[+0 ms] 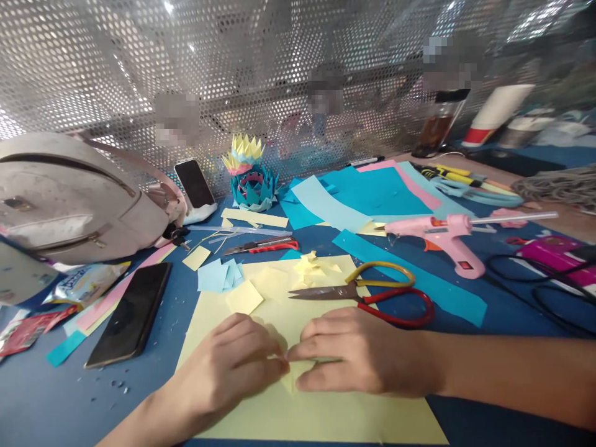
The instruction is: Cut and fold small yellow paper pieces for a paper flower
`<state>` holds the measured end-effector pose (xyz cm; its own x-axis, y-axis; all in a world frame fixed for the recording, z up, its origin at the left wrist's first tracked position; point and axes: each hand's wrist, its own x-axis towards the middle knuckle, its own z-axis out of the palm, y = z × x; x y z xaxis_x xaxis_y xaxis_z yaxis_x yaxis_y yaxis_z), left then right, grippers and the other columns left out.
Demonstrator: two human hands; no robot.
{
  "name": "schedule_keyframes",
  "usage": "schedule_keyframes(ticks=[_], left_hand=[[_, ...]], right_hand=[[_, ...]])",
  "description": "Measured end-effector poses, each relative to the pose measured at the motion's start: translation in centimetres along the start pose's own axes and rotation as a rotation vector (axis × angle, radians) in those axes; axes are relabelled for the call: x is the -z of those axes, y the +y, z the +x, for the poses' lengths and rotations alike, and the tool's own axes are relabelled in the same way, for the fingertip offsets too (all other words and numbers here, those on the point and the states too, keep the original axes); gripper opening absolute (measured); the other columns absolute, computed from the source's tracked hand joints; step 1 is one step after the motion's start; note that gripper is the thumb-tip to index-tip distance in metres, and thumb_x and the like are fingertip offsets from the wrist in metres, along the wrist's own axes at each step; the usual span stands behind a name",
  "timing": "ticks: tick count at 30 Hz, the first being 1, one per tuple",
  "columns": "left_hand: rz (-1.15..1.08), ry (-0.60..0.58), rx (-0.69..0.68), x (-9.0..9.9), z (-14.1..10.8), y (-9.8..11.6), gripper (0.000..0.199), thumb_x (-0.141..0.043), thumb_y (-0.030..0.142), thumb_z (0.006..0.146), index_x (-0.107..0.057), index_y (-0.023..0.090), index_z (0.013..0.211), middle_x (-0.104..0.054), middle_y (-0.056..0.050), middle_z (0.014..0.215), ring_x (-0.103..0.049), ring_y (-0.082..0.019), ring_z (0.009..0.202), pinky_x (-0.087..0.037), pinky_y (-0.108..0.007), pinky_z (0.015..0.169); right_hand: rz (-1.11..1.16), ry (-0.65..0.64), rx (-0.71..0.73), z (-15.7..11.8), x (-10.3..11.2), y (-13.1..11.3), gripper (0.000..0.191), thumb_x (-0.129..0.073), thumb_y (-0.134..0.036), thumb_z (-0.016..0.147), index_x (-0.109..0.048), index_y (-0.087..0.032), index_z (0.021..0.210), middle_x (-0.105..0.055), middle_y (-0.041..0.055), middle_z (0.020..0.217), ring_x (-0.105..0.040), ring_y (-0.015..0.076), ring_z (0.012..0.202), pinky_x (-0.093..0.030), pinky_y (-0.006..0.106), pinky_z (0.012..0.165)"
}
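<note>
Over a large pale yellow sheet [326, 416], my left hand [233, 366] and my right hand [358, 354] meet fingertip to fingertip. Both sets of fingers are closed on a small yellow paper piece [291, 379], partly hidden under them. Just beyond my right hand lie scissors [326, 292] with one yellow and one red handle. Small folded yellow pieces [310, 267] sit behind the blades. Yellow squares [245, 297] and light blue squares [218, 275] rest beyond my left hand.
A black phone [133, 313] and a backpack [79, 198] are at left. Behind are a red cutter [274, 244], a folded-paper model [251, 180] and blue sheets [372, 189]. At right lie a pink glue gun [442, 236] and black cable [521, 292].
</note>
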<state>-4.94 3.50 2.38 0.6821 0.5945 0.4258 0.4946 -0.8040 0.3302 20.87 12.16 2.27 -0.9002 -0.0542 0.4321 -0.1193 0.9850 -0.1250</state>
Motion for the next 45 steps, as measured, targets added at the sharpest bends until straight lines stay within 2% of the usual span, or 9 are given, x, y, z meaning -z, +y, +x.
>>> schedule_keyframes(ticks=[5, 15, 22, 26, 30, 35, 39, 41, 45], left_hand=[[0.008, -0.007, -0.022, 0.1, 0.0, 0.1, 0.025, -0.041, 0.015, 0.109, -0.065, 0.015, 0.117, -0.070, -0.010, 0.112, -0.062, -0.019, 0.101, -0.045, -0.033, 0.086], [0.063, 0.018, -0.007, 0.2, 0.1, 0.5, 0.013, -0.054, 0.013, 0.104, -0.066, 0.015, 0.108, -0.070, -0.007, 0.112, -0.060, -0.019, 0.099, -0.045, -0.032, 0.087], [0.073, -0.119, -0.108, 1.2, 0.4, 1.3, 0.040, -0.028, 0.021, 0.111, -0.066, 0.014, 0.120, -0.065, -0.006, 0.080, -0.055, -0.018, 0.071, -0.042, -0.034, 0.072], [0.101, -0.170, -0.104, 1.5, 0.9, 1.4, 0.038, -0.030, 0.021, 0.110, -0.067, 0.012, 0.113, -0.062, -0.006, 0.075, -0.054, -0.018, 0.066, -0.037, -0.032, 0.062], [0.085, -0.222, -0.085, 1.7, 1.1, 1.6, 0.035, -0.031, 0.020, 0.109, -0.065, 0.013, 0.113, -0.063, -0.006, 0.075, -0.055, -0.019, 0.066, -0.033, -0.032, 0.060], [0.123, -0.269, -0.048, 1.9, 1.1, 2.3, 0.037, -0.028, 0.020, 0.110, -0.063, 0.015, 0.118, -0.068, -0.004, 0.077, -0.057, -0.019, 0.065, -0.029, -0.034, 0.060], [0.143, -0.356, 0.022, 2.4, 1.1, 3.0, 0.028, -0.042, 0.016, 0.103, -0.061, 0.019, 0.123, -0.071, 0.000, 0.077, -0.059, -0.019, 0.065, -0.030, -0.034, 0.063], [0.134, -0.405, 0.037, 2.6, 1.1, 3.2, 0.030, -0.048, 0.013, 0.098, -0.059, 0.022, 0.125, -0.072, 0.001, 0.078, -0.060, -0.019, 0.065, -0.030, -0.034, 0.063], [0.129, -0.407, 0.060, 2.6, 0.9, 3.1, 0.023, -0.046, 0.013, 0.098, -0.063, 0.024, 0.107, -0.072, 0.001, 0.074, -0.061, -0.019, 0.063, -0.029, -0.035, 0.062]], right_hand=[[0.010, -0.003, 0.011, 0.1, -0.1, 0.1, 0.023, -0.051, -0.020, 0.106, -0.073, -0.023, 0.111, -0.072, -0.0004, 0.124, -0.063, 0.0145, 0.101, -0.050, 0.028, 0.075], [0.019, -0.031, -0.005, 0.1, -0.2, 0.1, 0.025, -0.049, -0.022, 0.107, -0.072, -0.025, 0.117, -0.071, -0.0006, 0.125, -0.063, 0.0145, 0.103, -0.049, 0.029, 0.077], [-0.009, -0.041, 0.004, 0.2, -0.2, 0.0, 0.025, -0.049, -0.025, 0.108, -0.073, -0.026, 0.113, -0.072, -0.0023, 0.123, -0.062, 0.0136, 0.099, -0.046, 0.028, 0.072], [0.018, -0.033, -0.037, 0.0, -0.3, -0.1, 0.021, -0.053, -0.031, 0.106, -0.073, -0.026, 0.109, -0.071, -0.0023, 0.121, -0.062, 0.0138, 0.101, -0.046, 0.029, 0.077], [0.033, -0.025, -0.074, 0.0, -0.2, -0.4, 0.034, -0.046, -0.045, 0.107, -0.070, -0.023, 0.115, -0.069, 0.0025, 0.120, -0.059, 0.0189, 0.105, -0.046, 0.033, 0.086], [0.006, -0.003, -0.140, 0.3, -0.3, -0.9, 0.037, -0.041, -0.047, 0.108, -0.069, -0.023, 0.117, -0.067, 0.0046, 0.122, -0.056, 0.0224, 0.108, -0.044, 0.037, 0.091], [-0.021, 0.003, -0.137, 1.0, -0.8, -0.9, 0.042, -0.038, -0.047, 0.108, -0.068, -0.020, 0.121, -0.067, 0.0072, 0.120, -0.054, 0.0236, 0.108, -0.045, 0.039, 0.091], [-0.026, 0.005, -0.120, 1.7, -1.1, -0.8, 0.043, -0.037, -0.048, 0.108, -0.068, -0.020, 0.120, -0.067, 0.0079, 0.119, -0.054, 0.0235, 0.108, -0.046, 0.039, 0.093], [-0.064, -0.031, -0.108, 2.8, -1.6, -0.6, 0.042, -0.042, -0.049, 0.107, -0.069, -0.020, 0.118, -0.067, 0.0079, 0.119, -0.054, 0.0238, 0.110, -0.046, 0.040, 0.097]])
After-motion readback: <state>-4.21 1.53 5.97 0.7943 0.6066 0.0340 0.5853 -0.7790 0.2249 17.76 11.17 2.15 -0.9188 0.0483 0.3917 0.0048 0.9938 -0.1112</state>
